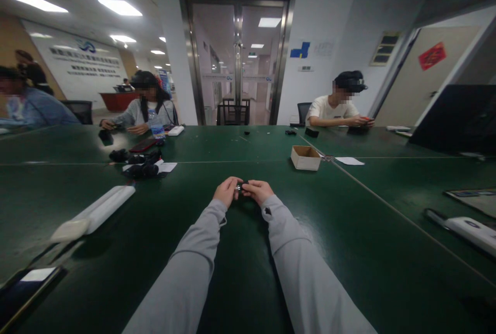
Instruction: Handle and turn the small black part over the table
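Observation:
Both hands meet over the green table [248, 251], fingertips almost touching. Between the fingers of my left hand [227, 191] is a small shiny metallic piece [238, 187], too small to name. My right hand [259, 190] pinches at a small dark piece [244, 186] right beside it. Whether the two pieces are joined I cannot tell, since the fingers cover most of them. Both hands are closed.
An open cardboard box [305, 162] stands ahead to the right, near a white paper [349, 161]. A white power strip [104, 209] lies to the left. Black items [141, 164] and a water bottle [157, 130] are further back. Two people sit across the table, another at far left.

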{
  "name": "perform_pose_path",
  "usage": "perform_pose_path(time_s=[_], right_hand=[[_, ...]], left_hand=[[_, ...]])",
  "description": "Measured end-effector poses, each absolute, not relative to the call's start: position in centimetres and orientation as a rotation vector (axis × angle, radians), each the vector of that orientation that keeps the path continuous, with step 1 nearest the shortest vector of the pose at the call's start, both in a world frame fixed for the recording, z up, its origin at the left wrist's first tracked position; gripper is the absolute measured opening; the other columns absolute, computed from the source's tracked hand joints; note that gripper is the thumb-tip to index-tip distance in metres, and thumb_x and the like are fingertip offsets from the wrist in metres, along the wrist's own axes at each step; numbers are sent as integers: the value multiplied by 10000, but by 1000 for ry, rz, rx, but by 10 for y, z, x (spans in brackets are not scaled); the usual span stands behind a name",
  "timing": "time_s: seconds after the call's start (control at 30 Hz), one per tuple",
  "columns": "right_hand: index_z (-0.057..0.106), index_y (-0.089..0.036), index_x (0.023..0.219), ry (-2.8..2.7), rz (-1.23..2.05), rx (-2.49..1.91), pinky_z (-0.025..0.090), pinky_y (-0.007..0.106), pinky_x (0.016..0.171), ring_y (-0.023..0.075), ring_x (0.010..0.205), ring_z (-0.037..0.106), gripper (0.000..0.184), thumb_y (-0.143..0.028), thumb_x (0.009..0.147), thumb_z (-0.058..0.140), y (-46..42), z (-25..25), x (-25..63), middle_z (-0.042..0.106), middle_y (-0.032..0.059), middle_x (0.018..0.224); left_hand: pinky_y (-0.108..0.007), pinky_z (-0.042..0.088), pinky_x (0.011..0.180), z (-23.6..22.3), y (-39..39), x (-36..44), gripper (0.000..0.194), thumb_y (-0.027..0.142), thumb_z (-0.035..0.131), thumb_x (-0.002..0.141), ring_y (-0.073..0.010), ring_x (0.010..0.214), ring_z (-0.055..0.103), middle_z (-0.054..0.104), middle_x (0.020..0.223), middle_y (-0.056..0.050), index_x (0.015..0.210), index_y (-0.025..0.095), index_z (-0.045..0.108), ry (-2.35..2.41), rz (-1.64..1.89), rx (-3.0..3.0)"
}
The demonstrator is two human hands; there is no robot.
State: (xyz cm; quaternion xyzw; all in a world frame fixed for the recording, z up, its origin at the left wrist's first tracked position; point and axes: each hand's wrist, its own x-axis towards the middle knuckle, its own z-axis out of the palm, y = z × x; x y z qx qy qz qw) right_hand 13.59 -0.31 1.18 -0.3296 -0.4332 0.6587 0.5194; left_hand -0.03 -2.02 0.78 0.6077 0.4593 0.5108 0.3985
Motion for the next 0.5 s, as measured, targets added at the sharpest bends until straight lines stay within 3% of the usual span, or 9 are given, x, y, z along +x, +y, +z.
perform_pose_path(time_s=[0.17,0.27,0.4,0.5], right_hand=[[627,-74,611,-1043,1584,-765,494,155,461,105,486,574,179,-97,518,779,-4,12,137,609,55,549],[624,-71,596,-1054,1585,-763,493,151,455,107,487,575,182,-102,515,784,-4,12,137,602,53,534],[624,-74,604,-1056,1586,-754,498,154,470,109,501,580,190,-110,515,787,-3,11,137,612,56,556],[632,-65,610,-1062,1591,-759,494,153,469,110,496,579,182,-111,518,781,-2,11,137,604,55,531]], left_hand=[[-179,351,465,7,-19,-1,379,311,509,723,-77,488,444,494,605,40,1083,197,485,1156,1369,1535],[-183,333,452,7,-20,-1,308,340,408,782,-87,456,426,449,500,43,1019,189,534,1214,1337,1548],[-187,340,463,8,-21,0,315,342,441,763,-87,467,440,495,540,33,1017,186,543,1176,1325,1581],[-195,331,458,8,-22,0,332,389,388,791,-88,424,408,450,464,37,942,171,588,1218,1315,1563]])
